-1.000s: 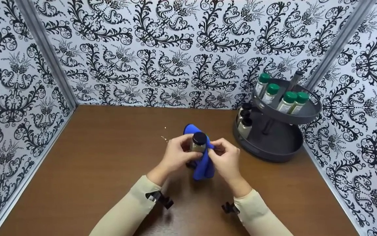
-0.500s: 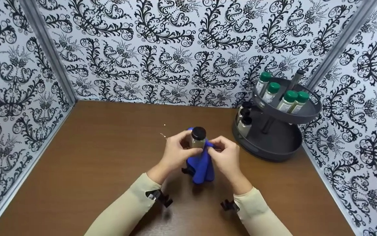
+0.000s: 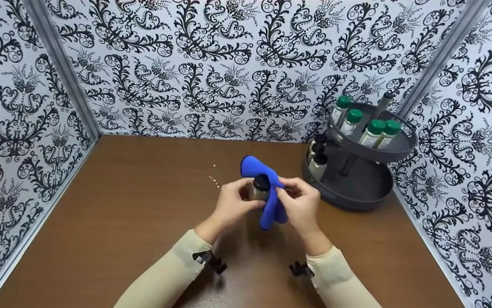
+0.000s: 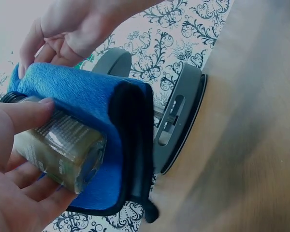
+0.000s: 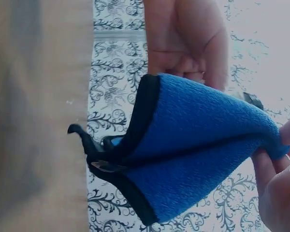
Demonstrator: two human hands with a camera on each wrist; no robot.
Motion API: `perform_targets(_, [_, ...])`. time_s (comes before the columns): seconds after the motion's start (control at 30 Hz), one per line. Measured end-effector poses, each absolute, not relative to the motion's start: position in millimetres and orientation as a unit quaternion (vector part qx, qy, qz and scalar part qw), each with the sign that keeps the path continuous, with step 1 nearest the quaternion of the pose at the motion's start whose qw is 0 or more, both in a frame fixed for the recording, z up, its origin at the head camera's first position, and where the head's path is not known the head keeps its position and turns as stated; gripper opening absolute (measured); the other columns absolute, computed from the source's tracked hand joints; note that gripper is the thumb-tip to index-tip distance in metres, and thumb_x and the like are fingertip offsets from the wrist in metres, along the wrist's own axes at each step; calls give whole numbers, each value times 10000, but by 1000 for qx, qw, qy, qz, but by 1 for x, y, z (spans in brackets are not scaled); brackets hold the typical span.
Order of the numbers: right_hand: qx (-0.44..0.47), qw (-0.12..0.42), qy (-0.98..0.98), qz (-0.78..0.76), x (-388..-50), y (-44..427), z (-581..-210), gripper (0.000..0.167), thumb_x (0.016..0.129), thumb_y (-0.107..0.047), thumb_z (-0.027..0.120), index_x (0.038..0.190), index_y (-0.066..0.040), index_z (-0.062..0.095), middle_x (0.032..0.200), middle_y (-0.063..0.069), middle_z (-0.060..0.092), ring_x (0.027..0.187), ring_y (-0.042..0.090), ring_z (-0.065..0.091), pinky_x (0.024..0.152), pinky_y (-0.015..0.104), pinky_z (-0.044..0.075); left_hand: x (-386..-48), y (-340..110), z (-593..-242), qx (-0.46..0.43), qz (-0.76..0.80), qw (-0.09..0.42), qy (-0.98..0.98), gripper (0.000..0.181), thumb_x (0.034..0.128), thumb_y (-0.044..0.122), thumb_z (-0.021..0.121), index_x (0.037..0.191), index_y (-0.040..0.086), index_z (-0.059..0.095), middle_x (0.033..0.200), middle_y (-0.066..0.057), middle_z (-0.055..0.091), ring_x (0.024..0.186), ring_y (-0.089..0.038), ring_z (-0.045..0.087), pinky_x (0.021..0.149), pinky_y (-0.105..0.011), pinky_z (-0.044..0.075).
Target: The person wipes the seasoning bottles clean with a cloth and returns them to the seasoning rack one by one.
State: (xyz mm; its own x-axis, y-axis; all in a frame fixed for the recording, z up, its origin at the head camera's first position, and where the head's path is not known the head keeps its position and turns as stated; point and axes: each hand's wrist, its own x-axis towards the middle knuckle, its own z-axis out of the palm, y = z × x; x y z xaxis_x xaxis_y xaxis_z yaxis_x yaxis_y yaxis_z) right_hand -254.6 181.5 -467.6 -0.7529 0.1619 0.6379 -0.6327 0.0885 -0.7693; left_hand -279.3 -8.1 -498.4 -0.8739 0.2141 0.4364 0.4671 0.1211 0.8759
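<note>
My left hand (image 3: 234, 201) grips a spice jar (image 4: 67, 145) with a black cap (image 3: 262, 182), held up over the table. In the left wrist view the thumb lies on the jar's side near the cap, and the fingers pass beneath it. A blue cloth (image 3: 270, 201) with black edging hangs right beside the jar, pinched by my right hand (image 3: 301, 205) between thumb and fingers. From the right wrist the cloth (image 5: 198, 140) appears folded and covers most of the jar.
At the right stands a dark two-tier rack (image 3: 365, 199). Green-capped jars (image 3: 374, 133) fill part of its upper tier, and black-capped jars (image 3: 317, 166) stand on the lower one. Small pale crumbs (image 3: 214, 180) lie on the brown table (image 3: 143, 205). Patterned walls (image 3: 207, 85) enclose the table.
The jar rose slightly, then came back lower. The cloth swung down and then up again, its upper end now showing behind the jar. Both hands have kept their holds, the right moving slightly rightward.
</note>
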Motion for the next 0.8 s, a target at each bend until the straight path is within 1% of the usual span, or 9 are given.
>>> perform_targets(0.17, [134, 264, -698, 652, -257, 177, -476, 123, 798, 163, 766, 910, 113, 767, 897, 222, 793, 767, 73, 753, 706, 218, 627, -279, -10, -496, -216, -634, 109, -734, 493, 764, 79, 935, 1230, 95, 775, 1023, -74, 809, 864, -124, 723, 791, -267, 610])
perform_targets(0.33, [122, 229, -722, 642, -258, 171, -483, 110, 780, 145, 760, 876, 92, 765, 846, 222, 778, 711, 56, 710, 653, 180, 587, -279, -13, -489, -205, -653, 131, -717, 497, 761, 53, 931, 1228, 48, 762, 1041, -118, 804, 909, -129, 736, 815, -261, 623])
perform_targets(0.5, [119, 207, -752, 614, -261, 168, -490, 127, 775, 131, 759, 855, 35, 780, 846, 191, 782, 730, 37, 705, 675, 171, 586, -278, -16, -483, -198, -671, 142, -701, 510, 765, 40, 933, 1242, 30, 752, 1055, -145, 805, 937, -152, 749, 835, -267, 629])
perform_targets(0.63, [115, 195, -763, 606, -263, 168, -491, 136, 781, 129, 754, 853, 19, 788, 855, 184, 783, 751, 32, 708, 700, 177, 594, -278, -17, -480, -194, -674, 148, -697, 517, 773, 64, 936, 1256, 45, 752, 1076, -135, 810, 962, -168, 763, 847, -279, 633])
perform_targets(0.73, [110, 199, -754, 617, -263, 169, -490, 132, 785, 134, 752, 858, 30, 788, 858, 199, 778, 752, 62, 721, 696, 190, 601, -279, -15, -482, -198, -673, 146, -697, 513, 777, 76, 934, 1258, 59, 754, 1082, -129, 811, 964, -200, 768, 844, -294, 636])
perform_targets(0.8, [104, 207, -744, 627, -264, 170, -489, 128, 784, 132, 749, 863, 39, 787, 861, 200, 779, 743, 89, 723, 681, 195, 601, -280, -13, -486, -200, -668, 142, -703, 502, 774, 83, 936, 1244, 72, 762, 1071, -113, 811, 948, -199, 764, 830, -291, 634])
